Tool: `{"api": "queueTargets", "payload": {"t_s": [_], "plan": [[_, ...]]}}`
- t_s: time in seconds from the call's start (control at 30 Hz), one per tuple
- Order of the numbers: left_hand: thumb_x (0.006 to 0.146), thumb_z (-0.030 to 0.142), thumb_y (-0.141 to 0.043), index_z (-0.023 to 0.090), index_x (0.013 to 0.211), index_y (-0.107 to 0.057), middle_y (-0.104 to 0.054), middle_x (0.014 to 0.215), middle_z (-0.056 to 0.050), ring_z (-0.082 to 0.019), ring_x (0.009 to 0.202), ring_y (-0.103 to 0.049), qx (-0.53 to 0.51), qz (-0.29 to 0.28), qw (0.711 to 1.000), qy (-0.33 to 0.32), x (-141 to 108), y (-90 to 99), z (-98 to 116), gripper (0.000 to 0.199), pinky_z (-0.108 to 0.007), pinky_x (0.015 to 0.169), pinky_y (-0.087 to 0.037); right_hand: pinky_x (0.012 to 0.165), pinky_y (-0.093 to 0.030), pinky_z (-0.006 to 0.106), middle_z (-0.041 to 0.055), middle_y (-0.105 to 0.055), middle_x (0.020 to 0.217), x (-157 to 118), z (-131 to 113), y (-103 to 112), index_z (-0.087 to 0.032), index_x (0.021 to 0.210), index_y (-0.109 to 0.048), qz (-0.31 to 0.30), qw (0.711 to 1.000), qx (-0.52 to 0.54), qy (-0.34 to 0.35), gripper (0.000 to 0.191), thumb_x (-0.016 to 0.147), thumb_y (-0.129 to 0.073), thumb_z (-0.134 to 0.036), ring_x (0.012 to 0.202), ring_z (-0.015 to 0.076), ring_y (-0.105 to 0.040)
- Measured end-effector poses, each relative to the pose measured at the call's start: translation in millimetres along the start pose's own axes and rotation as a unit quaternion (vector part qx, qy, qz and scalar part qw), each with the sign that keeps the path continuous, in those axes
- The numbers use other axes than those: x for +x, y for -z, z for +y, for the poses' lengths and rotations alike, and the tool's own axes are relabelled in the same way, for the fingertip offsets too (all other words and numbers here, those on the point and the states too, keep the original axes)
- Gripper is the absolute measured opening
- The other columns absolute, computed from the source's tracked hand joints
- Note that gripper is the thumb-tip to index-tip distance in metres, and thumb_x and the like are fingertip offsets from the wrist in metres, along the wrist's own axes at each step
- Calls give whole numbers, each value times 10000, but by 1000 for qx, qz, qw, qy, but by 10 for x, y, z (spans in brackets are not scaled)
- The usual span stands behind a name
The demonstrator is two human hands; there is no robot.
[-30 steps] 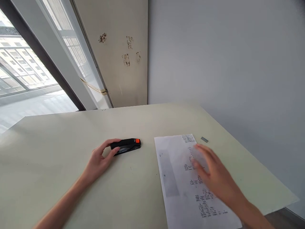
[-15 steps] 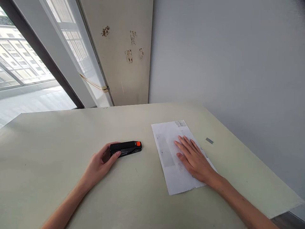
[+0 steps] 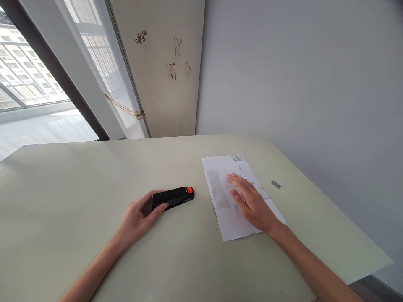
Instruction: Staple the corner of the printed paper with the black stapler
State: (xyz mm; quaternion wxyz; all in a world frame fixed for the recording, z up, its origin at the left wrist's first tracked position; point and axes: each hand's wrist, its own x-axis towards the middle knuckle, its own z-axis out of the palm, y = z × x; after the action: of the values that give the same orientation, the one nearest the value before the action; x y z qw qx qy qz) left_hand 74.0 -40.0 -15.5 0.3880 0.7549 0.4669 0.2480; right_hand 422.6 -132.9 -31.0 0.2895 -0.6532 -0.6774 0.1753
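My left hand (image 3: 143, 214) is closed around the rear end of a black stapler (image 3: 173, 196) with an orange patch at its front. The stapler points right, toward the paper. White printed paper (image 3: 223, 222), perhaps more than one sheet, lies on the table to the right of the stapler, with a dark printed block at its top corner. Over the paper's right half is my right hand (image 3: 252, 205), palm down, fingers stretched out and thumb apart. It holds nothing. Whether its palm touches the paper cannot be made out.
A small grey strip (image 3: 276, 184), possibly staples, lies on the pale table (image 3: 94, 180) right of the paper. A grey wall (image 3: 299, 75) runs along the table's right side. Behind stand a stained beige panel (image 3: 157, 96) and a window at left.
My left hand has moved slightly right with the stapler, nearer the paper. My right hand's fingers have drawn closer together and seem raised a little. The view has shifted slightly.
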Motion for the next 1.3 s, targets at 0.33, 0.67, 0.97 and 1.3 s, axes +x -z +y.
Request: {"api": "queueTargets", "payload": {"t_s": [0.33, 0.67, 0.97, 1.3], "plan": [[972, 573, -586, 236, 1258, -705, -779, 1041, -67, -246, 909, -693, 23, -6, 999, -33, 230, -147, 9, 457, -336, 746, -562, 708, -562, 364, 64, -755, 1259, 412, -603, -196, -270, 1198, -701, 15, 974, 204, -98, 482, 1063, -397, -619, 728, 182, -671], [995, 523, -608, 288, 1274, -713, -774, 1144, -53, -274, 1070, -663, 42, -49, 995, -78, 218, -117, -59, 380, -397, 935, -529, 394, -530, 282, 102, -683, 1345, 413, -738, -526, -260, 1193, -636, -82, 900, 390, -175, 503, 1011, -441, -687, 613, 161, -704], [976, 506, -640, 290, 1232, -712, -770, 1087, -38, -259, 1000, -667, 41, -55, 995, -78, 214, -108, -33, 342, -387, 880, -533, 417, -528, 291, 17, -700, 710, 373, -758, -611, -248, 1175, -643, -72, 911, 353, -198, 600, 969, -444, -775, 592, 224, -711], [904, 490, -727, 270, 1178, -704, -741, 1005, -32, -213, 849, -659, 31, -104, 992, -63, 275, 86, -106, 351, -308, 704, -532, 498, -652, 329, 69, -695, 1057, 367, -750, -670, -221, 1170, -629, -48, 894, 395, -206, 589, 957, -505, -756, 650, 181, -736]]}}
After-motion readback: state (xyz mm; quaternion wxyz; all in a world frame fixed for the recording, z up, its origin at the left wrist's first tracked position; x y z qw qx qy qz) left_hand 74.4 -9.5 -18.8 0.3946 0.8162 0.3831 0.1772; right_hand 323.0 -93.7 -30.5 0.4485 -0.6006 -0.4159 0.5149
